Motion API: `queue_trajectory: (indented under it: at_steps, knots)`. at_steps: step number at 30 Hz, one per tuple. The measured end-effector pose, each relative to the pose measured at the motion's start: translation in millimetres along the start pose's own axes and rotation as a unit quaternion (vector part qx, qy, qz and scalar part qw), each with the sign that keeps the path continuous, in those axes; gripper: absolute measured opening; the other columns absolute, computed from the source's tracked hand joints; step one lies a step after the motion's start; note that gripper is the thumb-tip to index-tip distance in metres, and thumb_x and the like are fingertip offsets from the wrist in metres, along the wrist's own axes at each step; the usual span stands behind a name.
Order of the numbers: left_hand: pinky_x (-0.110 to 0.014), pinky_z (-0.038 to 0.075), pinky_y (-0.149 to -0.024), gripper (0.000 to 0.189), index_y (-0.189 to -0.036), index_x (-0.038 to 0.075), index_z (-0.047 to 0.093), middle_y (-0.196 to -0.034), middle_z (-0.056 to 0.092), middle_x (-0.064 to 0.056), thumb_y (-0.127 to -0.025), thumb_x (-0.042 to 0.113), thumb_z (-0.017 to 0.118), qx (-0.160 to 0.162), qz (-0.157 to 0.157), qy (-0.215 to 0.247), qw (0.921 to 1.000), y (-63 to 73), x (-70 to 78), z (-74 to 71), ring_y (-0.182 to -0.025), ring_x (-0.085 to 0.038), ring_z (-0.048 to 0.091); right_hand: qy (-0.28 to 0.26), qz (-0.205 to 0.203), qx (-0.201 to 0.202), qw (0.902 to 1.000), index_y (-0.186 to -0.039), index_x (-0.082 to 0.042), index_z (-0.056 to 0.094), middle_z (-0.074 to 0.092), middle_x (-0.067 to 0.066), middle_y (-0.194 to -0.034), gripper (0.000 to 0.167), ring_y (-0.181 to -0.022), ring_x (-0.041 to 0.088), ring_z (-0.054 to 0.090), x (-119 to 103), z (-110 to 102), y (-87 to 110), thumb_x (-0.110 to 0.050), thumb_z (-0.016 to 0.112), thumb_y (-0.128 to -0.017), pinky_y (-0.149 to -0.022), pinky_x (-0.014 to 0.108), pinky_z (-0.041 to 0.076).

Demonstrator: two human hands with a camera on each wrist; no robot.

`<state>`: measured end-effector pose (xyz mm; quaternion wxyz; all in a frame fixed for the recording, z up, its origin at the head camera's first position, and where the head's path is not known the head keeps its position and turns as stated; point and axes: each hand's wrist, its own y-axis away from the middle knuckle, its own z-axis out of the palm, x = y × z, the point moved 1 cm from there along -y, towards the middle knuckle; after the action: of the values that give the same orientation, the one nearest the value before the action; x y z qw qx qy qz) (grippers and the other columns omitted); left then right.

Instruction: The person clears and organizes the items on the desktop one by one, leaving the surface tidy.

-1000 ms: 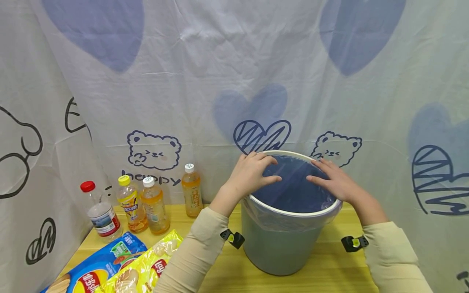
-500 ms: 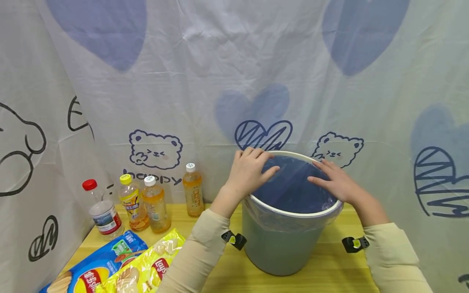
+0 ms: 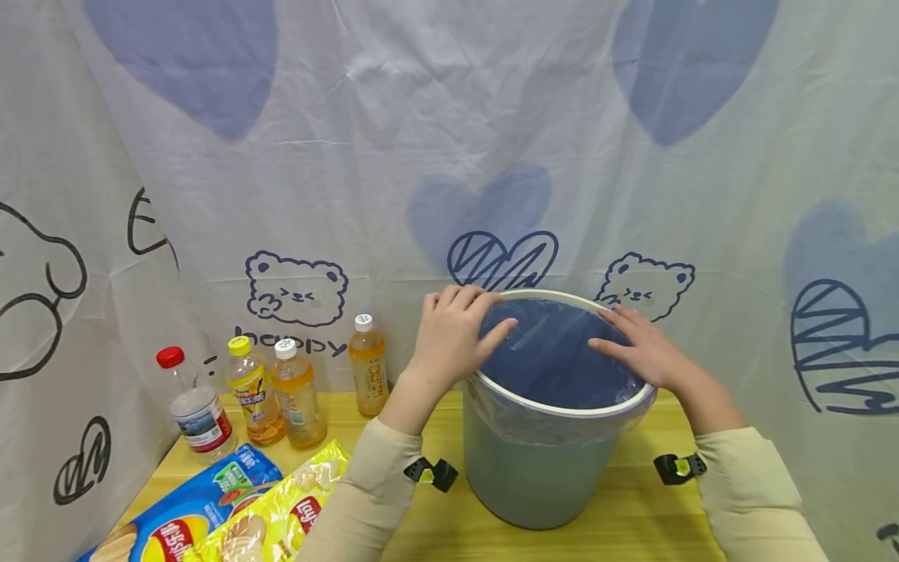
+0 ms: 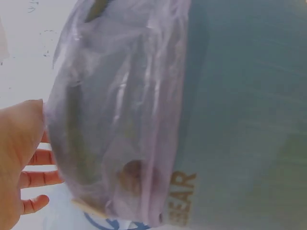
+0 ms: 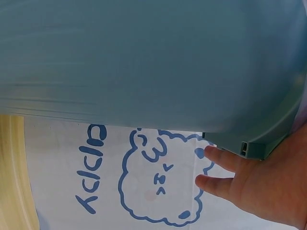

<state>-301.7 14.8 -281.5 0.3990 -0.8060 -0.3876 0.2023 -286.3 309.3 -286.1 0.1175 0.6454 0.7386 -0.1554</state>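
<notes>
A grey-green trash can (image 3: pixel 537 468) with a white rim (image 3: pixel 544 409) stands upright, lined with a clear plastic trash bag (image 3: pixel 555 424) folded over its rim. My left hand (image 3: pixel 453 336) is at the rim's left side, fingers spread, thumb over the opening. In the left wrist view, the bag (image 4: pixel 120 96) hangs down the outside wall beside the left hand (image 4: pixel 19 158). My right hand (image 3: pixel 646 347) rests at the right rim, thumb over the opening. In the right wrist view, two straight fingers of the right hand (image 5: pixel 268 182) reach past a small bracket (image 5: pixel 249 149) outside the can.
On the yellow wooden table (image 3: pixel 421 515), several bottles stand at left, including a red-capped bottle (image 3: pixel 200 414) and a yellow-capped one (image 3: pixel 254 394). A blue chip bag (image 3: pixel 204 492) and a yellow chip bag (image 3: pixel 288 499) lie in front. A printed white curtain (image 3: pixel 393 117) hangs behind.
My left hand has moved left, away from the middle of the opening towards the left rim. My right hand has stayed at the right rim.
</notes>
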Motion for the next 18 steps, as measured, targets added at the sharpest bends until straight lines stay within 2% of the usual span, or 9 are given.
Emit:
queue_trajectory:
  at_steps: [18]
  knots:
    - [-0.045, 0.043, -0.083, 0.035, -0.113, 0.020, 0.069, -0.109, 0.069, 0.000, -0.089, 0.046, 0.066, 0.037, -0.025, 0.015, 0.9989, 31.4, -24.9, -31.2, -0.102, -0.024, 0.060, -0.004, -0.006, 0.003, 1.0000, -0.154, -0.008, 0.024, 0.011, 0.029, -0.159, 0.081, -0.146, 0.053, 0.006, -1, 0, 0.4, -0.058, 0.046, -0.095, -0.109, 0.074, 0.011]
